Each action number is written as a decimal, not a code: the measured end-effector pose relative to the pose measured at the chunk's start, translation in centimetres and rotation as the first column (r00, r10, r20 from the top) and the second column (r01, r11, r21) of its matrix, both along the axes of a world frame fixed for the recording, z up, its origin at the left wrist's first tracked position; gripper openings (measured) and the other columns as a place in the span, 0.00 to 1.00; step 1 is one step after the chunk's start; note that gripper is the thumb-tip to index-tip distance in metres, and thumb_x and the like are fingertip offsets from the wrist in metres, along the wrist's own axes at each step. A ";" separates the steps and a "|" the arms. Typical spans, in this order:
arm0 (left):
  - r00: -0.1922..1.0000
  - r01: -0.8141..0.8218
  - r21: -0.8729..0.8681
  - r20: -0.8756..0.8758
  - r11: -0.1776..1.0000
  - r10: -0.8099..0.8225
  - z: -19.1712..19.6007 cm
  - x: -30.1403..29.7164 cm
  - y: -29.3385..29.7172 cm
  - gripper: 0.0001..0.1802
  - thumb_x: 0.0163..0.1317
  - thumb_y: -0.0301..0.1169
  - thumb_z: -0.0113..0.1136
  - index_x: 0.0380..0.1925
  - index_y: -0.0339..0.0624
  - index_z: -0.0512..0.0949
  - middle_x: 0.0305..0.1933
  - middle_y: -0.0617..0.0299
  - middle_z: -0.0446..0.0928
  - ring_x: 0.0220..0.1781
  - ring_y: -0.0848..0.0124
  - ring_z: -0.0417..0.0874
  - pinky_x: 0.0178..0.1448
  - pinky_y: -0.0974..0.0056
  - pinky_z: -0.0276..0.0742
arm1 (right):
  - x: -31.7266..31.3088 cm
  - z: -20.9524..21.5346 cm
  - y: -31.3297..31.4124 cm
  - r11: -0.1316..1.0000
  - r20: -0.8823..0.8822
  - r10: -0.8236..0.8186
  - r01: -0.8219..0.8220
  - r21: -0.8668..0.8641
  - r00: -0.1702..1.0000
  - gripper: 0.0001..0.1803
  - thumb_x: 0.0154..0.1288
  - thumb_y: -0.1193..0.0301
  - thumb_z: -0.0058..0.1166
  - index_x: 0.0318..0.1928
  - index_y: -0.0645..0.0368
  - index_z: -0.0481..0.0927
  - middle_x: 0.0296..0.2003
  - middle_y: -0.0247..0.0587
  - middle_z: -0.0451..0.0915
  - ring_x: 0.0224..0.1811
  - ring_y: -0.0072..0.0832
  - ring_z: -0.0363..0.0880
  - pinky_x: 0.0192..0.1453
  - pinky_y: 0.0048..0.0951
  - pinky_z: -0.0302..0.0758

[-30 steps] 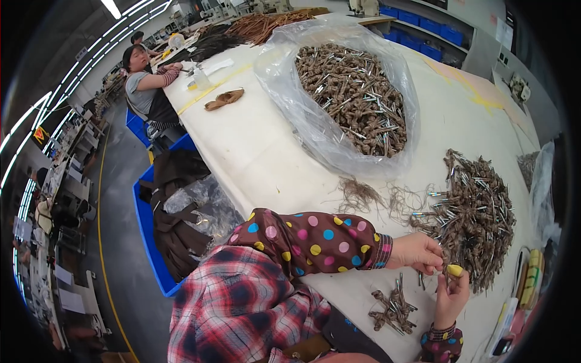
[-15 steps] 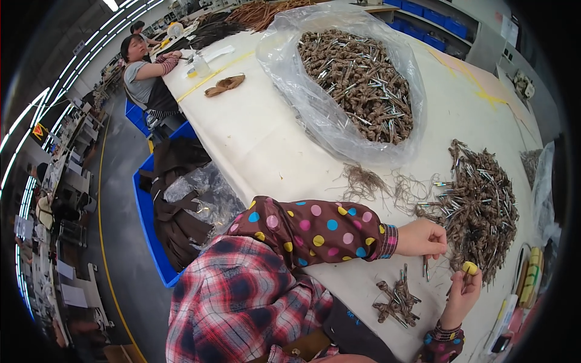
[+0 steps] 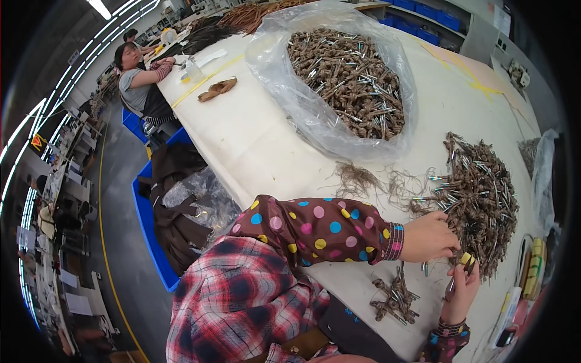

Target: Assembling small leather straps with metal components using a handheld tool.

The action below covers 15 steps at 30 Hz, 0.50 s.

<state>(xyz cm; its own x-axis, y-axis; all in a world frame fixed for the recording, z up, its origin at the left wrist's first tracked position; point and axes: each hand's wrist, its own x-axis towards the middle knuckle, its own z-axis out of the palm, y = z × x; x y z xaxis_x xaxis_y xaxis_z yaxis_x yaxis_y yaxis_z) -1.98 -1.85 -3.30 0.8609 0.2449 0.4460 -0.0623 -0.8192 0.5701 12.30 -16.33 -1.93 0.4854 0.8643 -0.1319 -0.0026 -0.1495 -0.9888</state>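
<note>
Your left hand (image 3: pixel 428 237) grips pieces at the near edge of the loose pile of brown twisted-cord pieces (image 3: pixel 481 199) | your right hand (image 3: pixel 463 289), just below that pile, pinches a yellow-tipped tool (image 3: pixel 465 261) | small sorted bundle (image 3: pixel 394 297) left of it.

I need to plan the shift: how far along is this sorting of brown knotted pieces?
Done: only a small pile lies near the hands. In hand: the left hand reaches into the loose heap, while the right hand holds a small tool. Left: that heap and a full clear plastic bag on the table.
</note>
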 end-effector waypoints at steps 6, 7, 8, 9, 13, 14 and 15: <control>0.996 0.066 0.018 0.062 0.998 -0.067 -1.6 0.5 0.0 0.10 0.58 0.36 0.58 0.37 0.44 0.75 0.30 0.60 0.76 0.40 0.63 0.77 0.63 0.55 0.60 | 0.6 -1.8 0.3 0.992 0.298 -0.028 -0.011 0.128 0.954 0.22 0.60 0.83 0.51 0.55 0.62 0.64 0.42 0.38 0.74 0.22 0.06 0.62 0.23 0.09 0.58; 0.996 0.063 0.015 0.061 0.998 -0.064 -1.7 0.5 -0.1 0.10 0.58 0.36 0.58 0.37 0.44 0.75 0.30 0.60 0.76 0.40 0.63 0.77 0.63 0.55 0.60 | 0.7 -1.7 0.3 0.989 0.257 -0.017 -0.022 0.147 0.966 0.25 0.58 0.86 0.50 0.56 0.63 0.63 0.44 0.39 0.74 0.24 0.07 0.64 0.25 0.09 0.59; 0.994 0.066 -0.011 0.083 0.998 -0.065 -1.8 0.4 -0.3 0.10 0.58 0.35 0.58 0.37 0.43 0.75 0.29 0.60 0.76 0.40 0.62 0.77 0.63 0.55 0.60 | 0.8 -1.7 0.2 0.989 0.256 -0.016 -0.022 0.145 0.967 0.25 0.58 0.86 0.50 0.56 0.63 0.63 0.44 0.39 0.74 0.24 0.07 0.64 0.25 0.09 0.59; 0.992 0.070 -0.036 0.104 0.997 -0.066 -1.9 0.4 -0.4 0.10 0.57 0.34 0.59 0.36 0.43 0.75 0.28 0.60 0.75 0.39 0.62 0.77 0.63 0.55 0.60 | 0.9 -1.7 0.0 0.995 0.274 0.017 -0.044 0.094 0.962 0.25 0.58 0.86 0.51 0.56 0.63 0.63 0.44 0.40 0.73 0.27 0.09 0.66 0.28 0.10 0.62; 0.993 0.099 -0.123 0.079 0.987 -0.090 -1.8 0.5 -0.5 0.09 0.55 0.32 0.60 0.35 0.42 0.75 0.26 0.58 0.75 0.38 0.60 0.76 0.63 0.55 0.61 | 0.8 -2.5 0.3 0.986 0.263 -0.005 -0.039 0.162 0.965 0.24 0.58 0.84 0.54 0.55 0.64 0.64 0.41 0.38 0.72 0.35 0.15 0.68 0.39 0.14 0.66; 0.990 0.091 -0.131 0.116 0.987 -0.076 -1.8 0.5 -0.6 0.09 0.55 0.32 0.61 0.35 0.42 0.75 0.25 0.58 0.74 0.37 0.60 0.76 0.63 0.55 0.62 | 0.7 -2.4 0.4 0.986 0.262 -0.004 -0.041 0.163 0.965 0.24 0.58 0.84 0.54 0.55 0.64 0.64 0.41 0.38 0.72 0.35 0.15 0.68 0.39 0.14 0.66; 0.986 0.083 -0.139 0.152 0.987 -0.062 -1.7 0.4 -0.6 0.09 0.54 0.31 0.61 0.34 0.42 0.76 0.25 0.58 0.74 0.36 0.59 0.75 0.63 0.55 0.62 | 0.5 -2.3 0.5 0.984 0.203 0.005 -0.042 0.176 0.979 0.22 0.58 0.82 0.55 0.53 0.64 0.65 0.39 0.36 0.71 0.37 0.16 0.68 0.42 0.15 0.66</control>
